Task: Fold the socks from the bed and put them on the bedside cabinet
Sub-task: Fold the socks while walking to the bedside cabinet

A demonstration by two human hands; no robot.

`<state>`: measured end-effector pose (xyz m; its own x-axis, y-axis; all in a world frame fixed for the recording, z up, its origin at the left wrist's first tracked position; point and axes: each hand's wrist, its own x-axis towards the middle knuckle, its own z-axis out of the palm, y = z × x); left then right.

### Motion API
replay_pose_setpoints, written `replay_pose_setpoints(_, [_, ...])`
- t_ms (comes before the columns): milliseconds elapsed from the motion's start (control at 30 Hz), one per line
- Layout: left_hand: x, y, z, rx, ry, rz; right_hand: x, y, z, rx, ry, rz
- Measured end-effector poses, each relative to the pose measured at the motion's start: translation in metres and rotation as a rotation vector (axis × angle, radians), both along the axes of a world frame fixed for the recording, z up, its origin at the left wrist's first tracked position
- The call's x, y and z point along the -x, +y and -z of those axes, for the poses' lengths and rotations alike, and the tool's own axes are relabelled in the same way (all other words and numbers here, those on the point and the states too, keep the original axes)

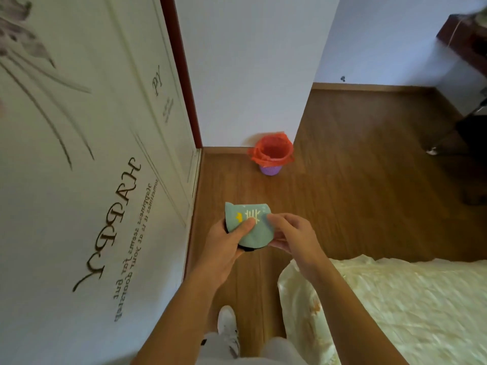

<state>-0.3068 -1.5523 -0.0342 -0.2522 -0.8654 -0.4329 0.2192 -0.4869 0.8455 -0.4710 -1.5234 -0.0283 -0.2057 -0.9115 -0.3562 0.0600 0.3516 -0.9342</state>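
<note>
A light teal sock (pixel 257 234) with a white pattern and a small yellow mark is folded into a compact bundle, with a dark edge showing underneath. I hold it in the air over the wooden floor, in front of me. My left hand (pixel 226 242) grips its left side, thumb pressed on top. My right hand (pixel 292 237) pinches its right edge between thumb and fingers. The bed (pixel 395 306) with a cream cover lies at the lower right. No bedside cabinet is in sight.
A white wardrobe door (pixel 92 180) with dark lettering fills the left side. A purple waste bin with a red bag (pixel 272 156) stands on the floor by the wall ahead. Dark furniture (pixel 471 143) sits at the far right. A white shoe (pixel 228 327) is on the floor below.
</note>
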Motion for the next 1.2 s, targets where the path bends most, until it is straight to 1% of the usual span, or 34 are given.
replay_pose_setpoints(267, [0.013, -0.114, 0.002, -0.008, -0.010, 0.034, 0.008, -0.105, -0.004, -0.023, -0.028, 0.072])
replay_pose_setpoints(467, [0.055, -0.193, 0.011, -0.022, -0.021, 0.088, 0.049, -0.177, 0.006, -0.034, -0.089, 0.140])
replay_pose_setpoints(533, [0.079, -0.223, 0.013, -0.016, -0.033, 0.116, 0.073, -0.201, 0.010, -0.019, -0.063, 0.168])
replay_pose_setpoints(633, [0.126, -0.269, 0.012, -0.001, -0.060, 0.175, 0.120, -0.238, 0.015, 0.000, -0.020, 0.218])
replay_pose_setpoints(833, [0.251, -0.354, -0.002, 0.030, -0.092, 0.318, 0.235, -0.299, 0.007, 0.024, -0.047, 0.358])
replay_pose_setpoints(1000, [0.354, -0.389, -0.013, 0.032, -0.068, 0.478, 0.319, -0.310, -0.003, 0.015, -0.041, 0.526])
replay_pose_setpoints(1200, [0.450, -0.399, -0.017, 0.005, -0.076, 0.658, 0.390, -0.297, -0.008, 0.015, -0.033, 0.717])
